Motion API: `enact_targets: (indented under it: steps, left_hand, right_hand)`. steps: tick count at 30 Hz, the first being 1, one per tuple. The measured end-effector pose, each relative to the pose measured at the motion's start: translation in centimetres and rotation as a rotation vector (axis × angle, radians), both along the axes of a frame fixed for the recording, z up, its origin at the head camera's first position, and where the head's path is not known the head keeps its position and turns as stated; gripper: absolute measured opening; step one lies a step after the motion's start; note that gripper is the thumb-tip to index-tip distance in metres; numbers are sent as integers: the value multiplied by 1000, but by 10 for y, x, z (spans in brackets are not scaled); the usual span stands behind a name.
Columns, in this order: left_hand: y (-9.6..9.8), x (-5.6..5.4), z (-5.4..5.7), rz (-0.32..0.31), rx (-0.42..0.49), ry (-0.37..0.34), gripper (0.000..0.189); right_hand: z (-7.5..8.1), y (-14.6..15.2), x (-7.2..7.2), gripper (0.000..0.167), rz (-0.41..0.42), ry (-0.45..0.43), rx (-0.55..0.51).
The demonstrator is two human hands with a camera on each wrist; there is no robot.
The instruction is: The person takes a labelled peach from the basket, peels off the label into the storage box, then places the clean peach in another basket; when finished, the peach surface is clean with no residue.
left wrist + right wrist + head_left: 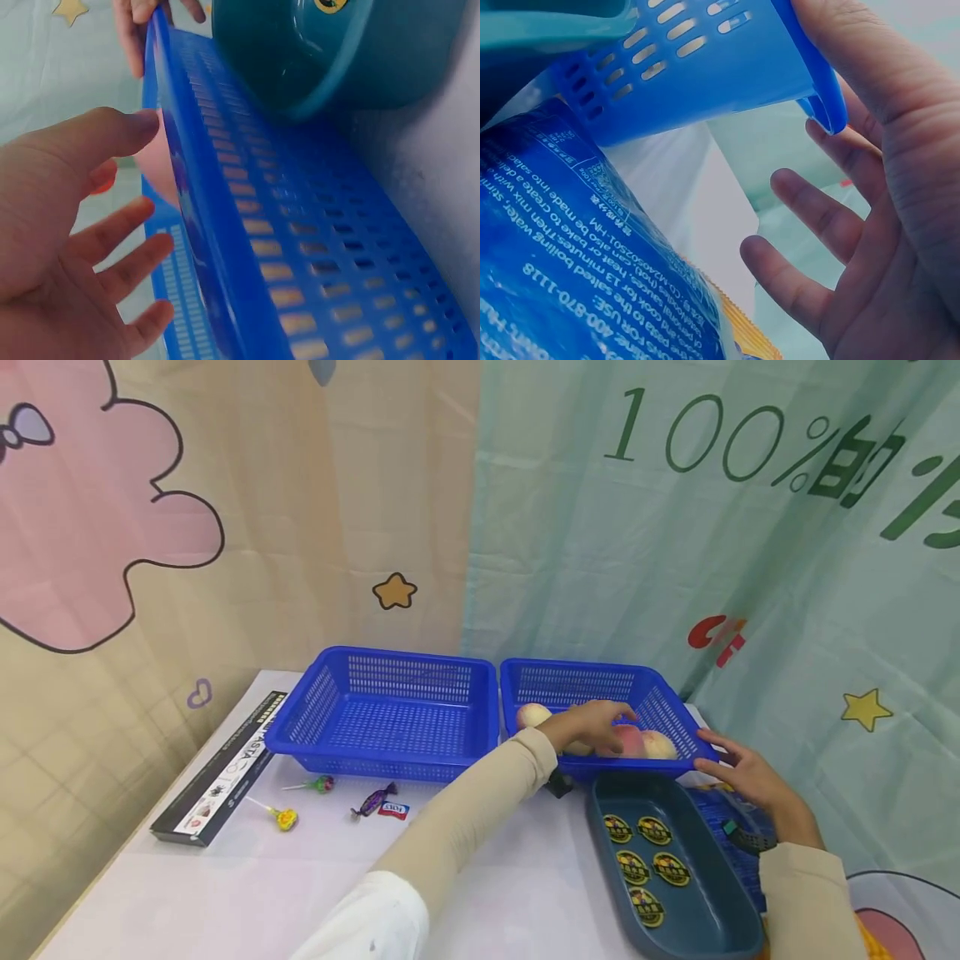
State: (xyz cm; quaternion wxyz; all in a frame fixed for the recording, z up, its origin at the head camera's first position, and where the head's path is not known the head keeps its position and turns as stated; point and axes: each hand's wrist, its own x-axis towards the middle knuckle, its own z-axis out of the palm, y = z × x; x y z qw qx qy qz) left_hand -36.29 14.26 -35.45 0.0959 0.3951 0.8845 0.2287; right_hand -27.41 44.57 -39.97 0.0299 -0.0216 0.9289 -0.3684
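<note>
My left hand (596,727) reaches into the right blue plastic basket (577,675), among several pale pink peaches (533,716). In the left wrist view its fingers are spread, and the thumb lies by a peach (155,161) just inside the rim; whether it touches is unclear. My right hand (753,777) is at that basket's front right corner. Seen from the right wrist, its thumb and index finger pinch the basket rim (821,90), while the other fingers stand free. Part of the peaches is hidden behind the left hand and the basket wall.
A second blue basket (405,770) adjoins on the left. In front stands a dark teal tray (701,893) with several round stickers (655,831), beside a blue printed bag (577,225). A long pasta box (217,777), lollipops (286,819) and wrapped candies (372,800) lie left.
</note>
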Motion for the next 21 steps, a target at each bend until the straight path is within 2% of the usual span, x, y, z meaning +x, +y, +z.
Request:
enact_targets:
  steps: [5,10,16,19,21]
  left_hand:
    - [-32,-9,0,-59,110,24,50]
    - [-81,-13,-6,-46,238,82,44]
    - [-155,-5,-13,53,389,169,39]
    - [-198,5,-11,127,389,195,43]
    - [-227,14,-11,192,349,215,49]
  right_hand:
    - [1,0,-6,80,-7,4,-18]
    - [3,2,-6,80,1,9,-11]
    - [4,12,-2,78,4,9,-52]
    - [2,19,1,76,9,17,-54]
    - [2,23,5,77,4,20,-41]
